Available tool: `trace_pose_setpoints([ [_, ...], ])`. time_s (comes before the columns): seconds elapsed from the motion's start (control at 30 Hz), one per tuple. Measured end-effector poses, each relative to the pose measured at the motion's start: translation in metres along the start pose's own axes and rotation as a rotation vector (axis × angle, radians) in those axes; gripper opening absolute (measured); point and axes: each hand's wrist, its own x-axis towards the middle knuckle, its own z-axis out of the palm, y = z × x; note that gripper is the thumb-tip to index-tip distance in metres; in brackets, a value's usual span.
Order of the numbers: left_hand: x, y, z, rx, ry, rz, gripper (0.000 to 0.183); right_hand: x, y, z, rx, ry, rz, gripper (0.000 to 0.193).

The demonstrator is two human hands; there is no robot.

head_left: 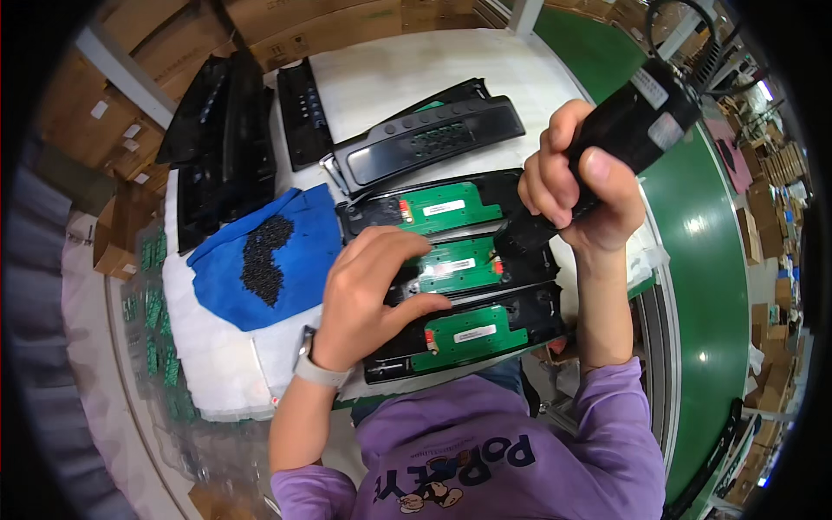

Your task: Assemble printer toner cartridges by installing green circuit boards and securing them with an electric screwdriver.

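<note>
My right hand (pixel 581 178) is wrapped round a black electric screwdriver (pixel 637 117), tilted so that its nose points down and left. The nose reaches the right end of a green circuit board (pixel 459 264), which lies in the middle black plastic housing (pixel 524 270). My left hand (pixel 368 282) grips this housing's left part, fingers at the far side and thumb at the near side. Similar housings with green boards lie beyond it (pixel 355 217) and nearer me (pixel 390 371). The screwdriver's tip and any screw under it are too small to make out.
Left of my left hand, a blue cloth (pixel 303 286) carries a heap of small black screws (pixel 264 260). Black housings are stacked at the far left (pixel 225 130), and a black panel with a grille (pixel 425 143) lies across the white-covered table (pixel 381 65). A cable (pixel 712 39) hangs above the screwdriver.
</note>
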Motion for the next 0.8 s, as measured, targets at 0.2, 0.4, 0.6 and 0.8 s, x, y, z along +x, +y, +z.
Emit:
trace_pose_setpoints([
  [0.2, 0.000, -0.013, 0.008, 0.367, -0.205, 0.193, 0.046, -0.013, 0.002, -0.016, -0.156, 0.052, -0.031, 0.029],
  [0.4, 0.003, -0.012, 0.009, 0.356, -0.231, 0.172, 0.046, -0.013, 0.002, -0.020, -0.227, 0.107, -0.016, 0.030],
  [0.6, 0.003, -0.014, 0.012, 0.384, -0.226, 0.169, 0.044, -0.010, 0.005, -0.022, -0.238, 0.139, 0.008, 0.028],
  [0.8, 0.004, -0.013, 0.011, 0.372, -0.243, 0.178, 0.046, -0.008, 0.008, -0.012, -0.342, 0.077, 0.132, 0.024],
])
